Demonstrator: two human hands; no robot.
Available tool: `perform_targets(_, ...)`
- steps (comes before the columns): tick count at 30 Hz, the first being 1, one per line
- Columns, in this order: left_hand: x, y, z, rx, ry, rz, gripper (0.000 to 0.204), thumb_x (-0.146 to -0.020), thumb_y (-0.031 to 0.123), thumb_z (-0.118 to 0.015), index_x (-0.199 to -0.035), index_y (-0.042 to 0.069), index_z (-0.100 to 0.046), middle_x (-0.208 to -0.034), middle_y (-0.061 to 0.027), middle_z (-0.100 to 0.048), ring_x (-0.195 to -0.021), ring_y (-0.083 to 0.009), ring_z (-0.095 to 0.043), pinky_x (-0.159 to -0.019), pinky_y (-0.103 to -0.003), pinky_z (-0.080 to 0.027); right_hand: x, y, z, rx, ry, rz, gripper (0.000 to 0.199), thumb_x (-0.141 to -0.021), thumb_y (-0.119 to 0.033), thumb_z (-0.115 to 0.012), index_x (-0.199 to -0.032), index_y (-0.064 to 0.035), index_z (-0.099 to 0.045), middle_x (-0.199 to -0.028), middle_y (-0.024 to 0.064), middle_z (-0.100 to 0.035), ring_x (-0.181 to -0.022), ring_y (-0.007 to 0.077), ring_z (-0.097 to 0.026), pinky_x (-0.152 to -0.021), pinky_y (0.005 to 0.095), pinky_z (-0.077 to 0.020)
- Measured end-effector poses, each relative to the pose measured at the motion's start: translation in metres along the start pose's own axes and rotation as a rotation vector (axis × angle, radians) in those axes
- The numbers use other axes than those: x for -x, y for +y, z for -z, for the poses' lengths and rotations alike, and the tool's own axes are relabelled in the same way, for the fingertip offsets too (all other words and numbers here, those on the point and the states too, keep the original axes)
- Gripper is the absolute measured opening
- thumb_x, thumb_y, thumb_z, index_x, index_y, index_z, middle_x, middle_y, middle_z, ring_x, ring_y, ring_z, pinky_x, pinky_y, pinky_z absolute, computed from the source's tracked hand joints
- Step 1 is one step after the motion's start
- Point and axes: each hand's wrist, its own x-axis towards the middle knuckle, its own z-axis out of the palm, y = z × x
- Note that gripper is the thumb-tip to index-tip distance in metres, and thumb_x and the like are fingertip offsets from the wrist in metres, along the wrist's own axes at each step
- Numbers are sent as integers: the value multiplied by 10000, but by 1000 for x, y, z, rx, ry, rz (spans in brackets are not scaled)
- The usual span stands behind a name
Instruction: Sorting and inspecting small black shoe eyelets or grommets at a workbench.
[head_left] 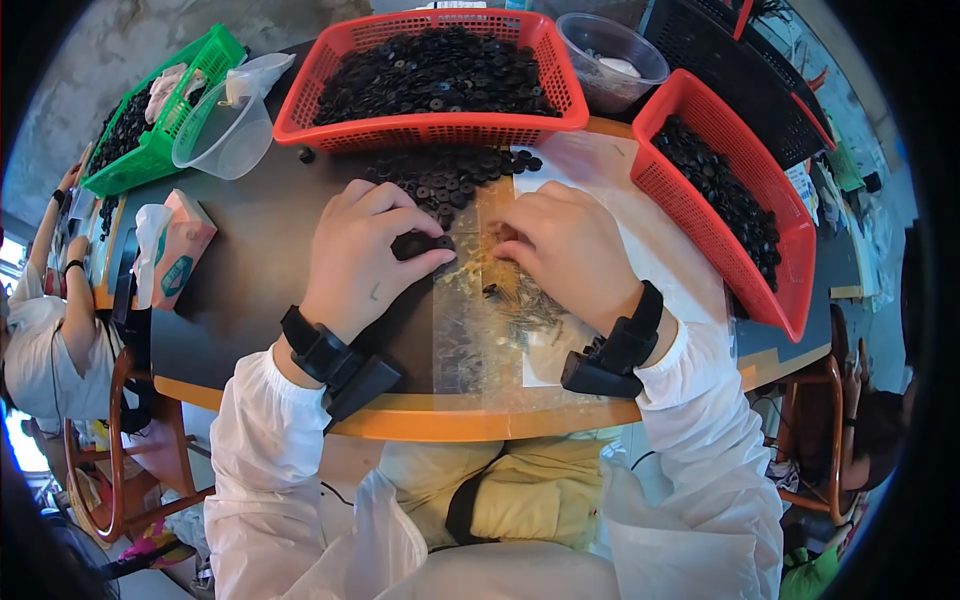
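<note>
Left hand (350,250) first, in the head view: it is pinching narrowly, thumb and forefinger bent in and nearly meeting on a small black disc (446,242). Opposite, the right hand (570,240) is holding its thumb and fingers drawn together; those fingers are hiding whatever may be between them, so I cannot tell if anything is caught there.

And now the line that matters: the disc is sitting almost straight across from the right fingertips, just to their left, a small gap separating the two. Being round, it is showing no long axis, and its tilt is too small to read. The left hand is clearly the nearer one, touching it already, with the disc resting right at the tips of that pinch, on the hand's right-hand side.

Beyond both hands, loose discs (440,190) are lying in front of the red basket (430,130), while thin slivers (530,310) are scattering the near side, just below the right hand.
</note>
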Motion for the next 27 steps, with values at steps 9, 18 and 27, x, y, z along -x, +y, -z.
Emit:
perform_targets(9, -4, 4, -6, 140, 45, -47, 165, -700, 161, -777, -846, 123, -711, -836, -1, -652, -863, -229, -583, -779, -359, -463, 1, 1, 5, 90, 15, 16, 124, -757, -159, -701, -868, -123, -657, -791, 19, -599, -829, 236, -557, -721, 371, -454)
perform_targets(18, -3, 6, -9, 330, 11, -35, 240, -687, 60, -777, -918, 62, -713, -886, -54, -680, -883, -242, -602, -803, -338, -473, -1, -11, 2, -315, 20, -4, 129, -798, -101, -669, -890, -55, -592, -809, 111, -606, -783, 317, -607, -675, 401, -486)
perform_targets(27, -5, 7, -5, 337, -6, -58, 236, -690, 96, -810, -910, 74, -725, -848, -30, -670, -838, -222, -565, -773, -333, -456, -2, -13, 3, -367, 90, -9, 146, -778, -76, -669, -910, -53, -609, -802, 100, -603, -771, 303, -601, -676, 393, -485)
